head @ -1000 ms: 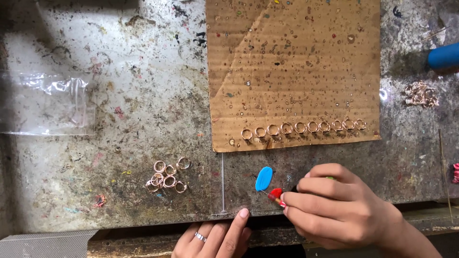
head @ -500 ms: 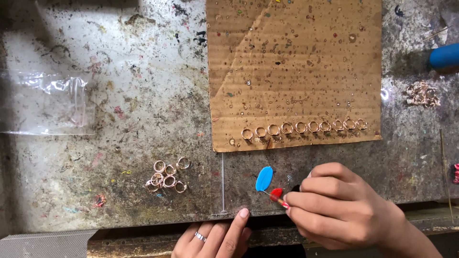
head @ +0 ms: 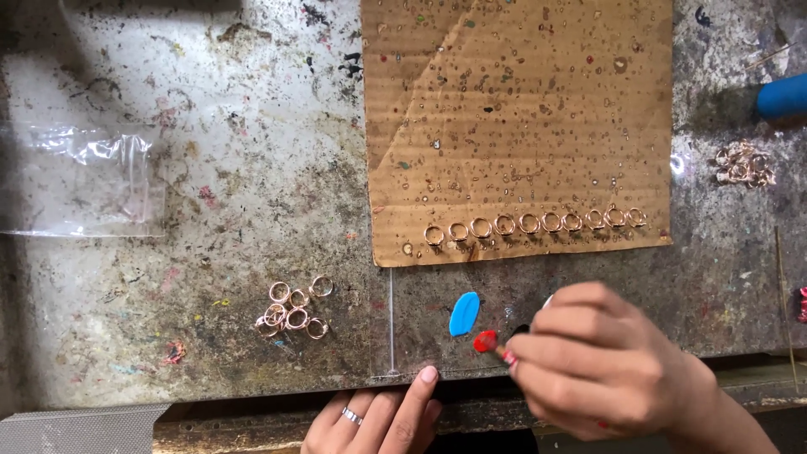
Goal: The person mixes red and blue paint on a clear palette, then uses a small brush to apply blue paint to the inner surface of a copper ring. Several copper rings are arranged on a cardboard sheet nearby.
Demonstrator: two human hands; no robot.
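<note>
My right hand (head: 601, 370) is closed around a thin tool whose red tip (head: 485, 341) sticks out to the left, just below a small blue leaf-shaped piece (head: 463, 314) lying on the worn bench. At the bench's front edge rests my left hand (head: 378, 416), a ring on one finger, fingers together, holding nothing. A row of several copper-coloured rings (head: 534, 224) lines the lower edge of a spotted cardboard sheet (head: 513, 109). To the left lies a loose cluster of several more rings (head: 292, 309).
A clear plastic bag (head: 84, 181) lies at the left. Another small pile of rings (head: 742, 164) sits at the right, below a blue cylindrical object (head: 782, 94). A thin rod (head: 783, 294) runs down the right side. The bench top (head: 210, 126) is stained and paint-flecked.
My right hand has shifted slightly, bringing the red tip a little lower and closer to the front edge. The left hand and the rings have not moved.
</note>
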